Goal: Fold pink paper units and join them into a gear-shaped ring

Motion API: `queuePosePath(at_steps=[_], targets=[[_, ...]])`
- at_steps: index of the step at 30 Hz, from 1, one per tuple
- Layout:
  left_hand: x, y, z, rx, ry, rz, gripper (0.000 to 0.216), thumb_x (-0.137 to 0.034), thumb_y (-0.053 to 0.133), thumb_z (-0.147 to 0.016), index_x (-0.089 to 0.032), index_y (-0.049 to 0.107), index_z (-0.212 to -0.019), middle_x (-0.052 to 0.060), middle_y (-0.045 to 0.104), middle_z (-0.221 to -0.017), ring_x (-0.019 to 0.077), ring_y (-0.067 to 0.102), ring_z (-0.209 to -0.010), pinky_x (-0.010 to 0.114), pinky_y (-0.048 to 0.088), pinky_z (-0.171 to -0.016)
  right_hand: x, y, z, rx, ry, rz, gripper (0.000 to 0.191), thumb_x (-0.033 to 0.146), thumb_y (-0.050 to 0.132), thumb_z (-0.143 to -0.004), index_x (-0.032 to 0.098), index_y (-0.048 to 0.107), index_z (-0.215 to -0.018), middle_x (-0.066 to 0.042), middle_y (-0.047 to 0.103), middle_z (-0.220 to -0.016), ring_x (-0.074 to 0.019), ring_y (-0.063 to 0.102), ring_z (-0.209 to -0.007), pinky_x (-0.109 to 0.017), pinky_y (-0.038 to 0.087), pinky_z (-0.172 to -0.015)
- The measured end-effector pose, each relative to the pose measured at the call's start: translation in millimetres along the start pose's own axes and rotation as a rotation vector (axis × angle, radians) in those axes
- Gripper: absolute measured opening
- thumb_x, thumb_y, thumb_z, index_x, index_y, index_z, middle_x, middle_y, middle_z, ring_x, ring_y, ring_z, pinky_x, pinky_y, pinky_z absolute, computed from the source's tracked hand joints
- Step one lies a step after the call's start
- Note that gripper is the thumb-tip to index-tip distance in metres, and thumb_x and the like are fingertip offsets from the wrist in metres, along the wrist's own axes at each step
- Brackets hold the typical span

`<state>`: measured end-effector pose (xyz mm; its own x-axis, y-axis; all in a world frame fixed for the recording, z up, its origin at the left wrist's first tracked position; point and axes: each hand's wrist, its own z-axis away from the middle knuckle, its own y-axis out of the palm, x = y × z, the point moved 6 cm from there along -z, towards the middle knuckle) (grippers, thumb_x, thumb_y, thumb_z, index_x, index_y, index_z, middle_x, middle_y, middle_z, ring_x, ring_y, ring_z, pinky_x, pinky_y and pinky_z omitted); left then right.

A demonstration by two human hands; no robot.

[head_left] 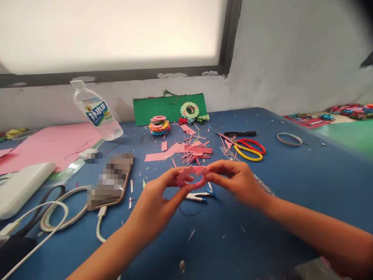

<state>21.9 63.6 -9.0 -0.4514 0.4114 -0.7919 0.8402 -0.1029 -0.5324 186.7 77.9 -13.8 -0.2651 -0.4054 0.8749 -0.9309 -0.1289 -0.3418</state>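
Observation:
A pink folded-paper ring (186, 174) with a jagged edge is held above the blue table, between both hands. My left hand (159, 200) pinches its left side, thumb beneath and fingers behind. At the ring's right edge, the thumb and forefinger of my right hand (237, 179) are closed on it. Below the ring lies a blue and white compass (212, 191), partly covered by my hands. Just beyond are pink paper scraps (175, 151) and thin strips. Scissors (247, 149) with red and yellow handles rest to the right, beside a black pen (240, 133).
Finished paper rings are stacked (159, 125) at the back, near a pale green ring (189, 110) against a green card (145, 111). Leftward are a tilted water bottle (97, 112), a phone (116, 179), a white power bank (27, 188) and cables. A tape ring (289, 139) lies right.

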Motion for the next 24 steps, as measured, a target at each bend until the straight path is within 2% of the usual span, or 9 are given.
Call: queuePosePath(at_steps=[2,4,7,11,15,18,20,22,24], targets=[[2,-6,-4,-0.037,-0.002,0.060,0.020,-0.027,0.056,-0.082,-0.019,0.058,-0.101,0.003,0.071,-0.082,0.0161,0.067,-0.079,0.028,0.054,-0.073,-4,-6,-10,-0.007,-0.019,0.149,0.036,0.044,0.044,-0.087,0.016,0.066,-0.083,-0.004,0.067,-0.079,-0.0139,0.062,-0.071,-0.026,0.048,-0.065],[6,-11,-8,-0.046,-0.015,0.101,0.018,-0.026,0.056,-0.082,-0.016,0.058,-0.096,0.004,0.070,-0.082,0.0165,0.067,-0.077,0.028,0.054,-0.069,-10,-11,-24,0.012,-0.019,0.264,0.043,0.044,0.034,-0.090,0.015,0.065,-0.084,-0.005,0.066,-0.077,-0.0132,0.058,-0.066,-0.026,0.044,-0.059],[11,-14,-12,-0.015,-0.032,0.149,0.016,-0.026,0.054,-0.083,-0.015,0.060,-0.092,0.004,0.069,-0.081,0.0144,0.067,-0.072,0.024,0.052,-0.062,-23,-8,-48,0.146,-0.004,0.393,0.027,0.038,0.049,-0.085,0.018,0.067,-0.081,-0.004,0.066,-0.073,-0.0145,0.056,-0.063,-0.027,0.040,-0.058],[13,-16,-14,-0.002,-0.047,0.193,0.014,-0.026,0.052,-0.084,-0.015,0.059,-0.090,0.002,0.069,-0.076,0.0121,0.066,-0.069,0.021,0.051,-0.062,-35,8,-70,0.246,-0.027,0.493,0.018,0.027,0.056,-0.080,0.021,0.068,-0.092,-0.006,0.067,-0.090,-0.0191,0.057,-0.078,-0.030,0.038,-0.067],[13,-16,-14,-0.003,-0.058,0.197,0.014,-0.026,0.052,-0.084,-0.014,0.058,-0.089,0.002,0.069,-0.071,0.0131,0.066,-0.067,0.023,0.052,-0.062,-41,25,-74,0.308,-0.038,0.494,0.011,0.016,0.058,-0.074,0.017,0.067,-0.068,-0.003,0.064,-0.065,-0.0137,0.053,-0.060,-0.026,0.036,-0.058],[14,-15,-15,-0.001,-0.061,0.201,0.016,-0.027,0.052,-0.084,-0.014,0.058,-0.090,0.003,0.069,-0.070,0.0138,0.066,-0.066,0.024,0.052,-0.062,-40,25,-71,0.290,-0.031,0.451,0.012,0.016,0.061,-0.072,0.015,0.063,-0.060,0.000,0.059,-0.057,-0.0110,0.051,-0.055,-0.024,0.036,-0.055],[15,-14,-15,0.007,-0.065,0.210,0.017,-0.028,0.051,-0.084,-0.014,0.058,-0.091,0.003,0.069,-0.071,0.0140,0.066,-0.067,0.025,0.052,-0.063,-37,19,-67,0.249,-0.015,0.400,0.009,0.018,0.063,-0.072,0.015,0.063,-0.064,0.000,0.060,-0.059,-0.0109,0.052,-0.057,-0.024,0.039,-0.056],[15,-13,-14,0.019,-0.070,0.216,0.017,-0.028,0.051,-0.084,-0.014,0.058,-0.090,0.004,0.068,-0.072,0.0140,0.066,-0.068,0.025,0.052,-0.063,-31,9,-61,0.188,0.003,0.331,0.009,0.023,0.064,-0.073,0.014,0.065,-0.077,-0.001,0.062,-0.066,-0.0113,0.055,-0.061,-0.024,0.043,-0.059],[13,-11,-12,0.031,-0.074,0.216,0.017,-0.029,0.051,-0.084,-0.014,0.058,-0.089,0.003,0.067,-0.072,0.0135,0.065,-0.068,0.024,0.051,-0.061,-23,-2,-53,0.126,0.017,0.263,0.027,0.028,0.063,-0.075,0.014,0.063,-0.098,-0.002,0.063,-0.073,-0.0120,0.057,-0.064,-0.025,0.046,-0.061]])
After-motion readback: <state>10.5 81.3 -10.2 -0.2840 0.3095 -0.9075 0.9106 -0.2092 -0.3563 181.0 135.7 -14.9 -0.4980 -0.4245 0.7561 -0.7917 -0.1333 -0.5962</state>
